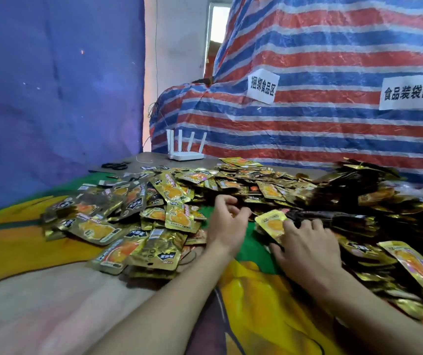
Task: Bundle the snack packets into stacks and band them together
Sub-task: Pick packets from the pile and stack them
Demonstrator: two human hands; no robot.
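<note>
A wide heap of gold snack packets point(169, 198) with orange pictures covers the table from left to right. My left hand point(227, 221) hovers at the heap's near edge, fingers curled and apart, holding nothing that I can see. My right hand point(305, 242) lies flat on one gold packet point(273, 224) at the front of the heap, fingers spread over its lower edge. A blurred dark stack of packets point(333, 216) lies just behind that hand.
A white router point(186, 149) with several antennas stands at the back of the table. Black rubber bands point(114, 165) lie at the back left. A striped tarp point(307, 119) with two paper labels rises behind. A colourful cloth point(256, 290) covers the table's front.
</note>
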